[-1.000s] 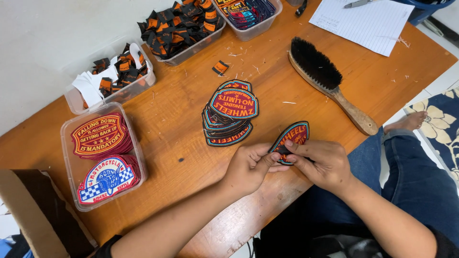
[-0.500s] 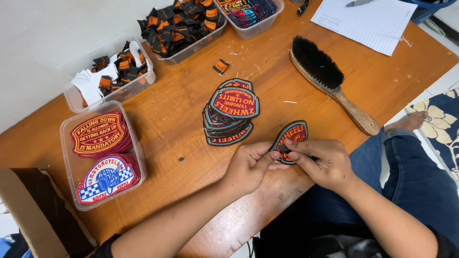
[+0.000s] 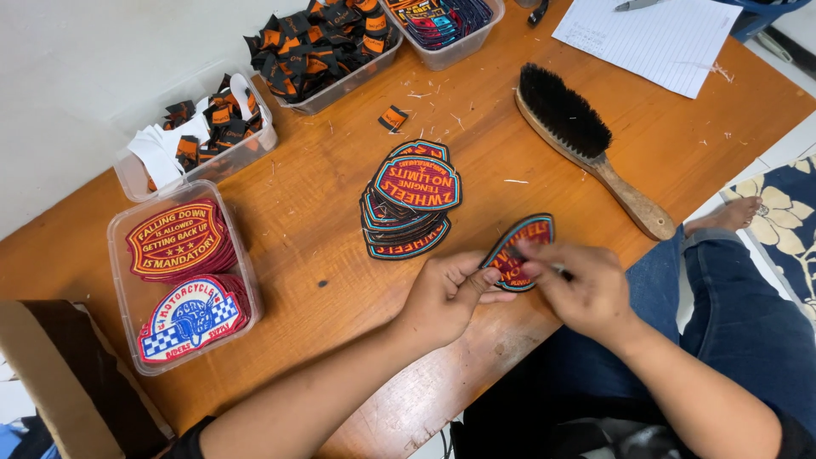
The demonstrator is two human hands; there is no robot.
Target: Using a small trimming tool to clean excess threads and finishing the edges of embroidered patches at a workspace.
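Observation:
Both my hands hold one shield-shaped embroidered patch (image 3: 520, 242), dark red with a blue edge, just above the near edge of the wooden table (image 3: 323, 246). My left hand (image 3: 446, 293) pinches its lower left end between thumb and fingers. My right hand (image 3: 578, 285) grips its right side, fingers over the patch and partly hiding it. A fanned stack of matching patches (image 3: 410, 200) lies on the table just beyond my left hand.
A wooden brush with black bristles (image 3: 586, 144) lies at the right. Clear tubs hold red and checkered patches (image 3: 183, 276), small black-orange labels (image 3: 204, 136) and more labels (image 3: 327, 42). A lined paper sheet (image 3: 663, 38) sits far right. One loose label (image 3: 393, 117) lies mid-table.
My hands have shifted slightly on the patch, the right fingers sliding along its edge. Nothing else on the table has moved.

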